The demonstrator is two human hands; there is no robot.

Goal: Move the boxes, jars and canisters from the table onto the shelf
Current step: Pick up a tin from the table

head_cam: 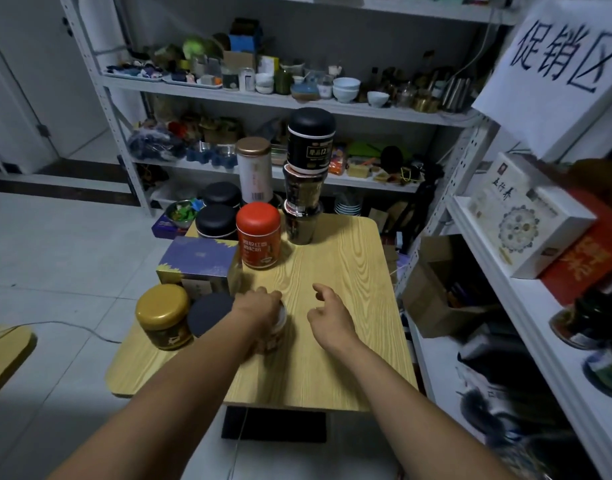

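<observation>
While the left hand (259,306) grips a jar (276,329), wooden table (339,271), tiled floor (55,244), shelf (526,303)

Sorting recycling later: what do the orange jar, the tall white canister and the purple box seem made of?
Orange jar: probably matte plastic or coated tin; smooth rounded lid, soft sheen. Tall white canister: likely tin or paperboard, with a brushed metallic gold lid. Purple box: printed cardboard, sharp folded edges.
</observation>
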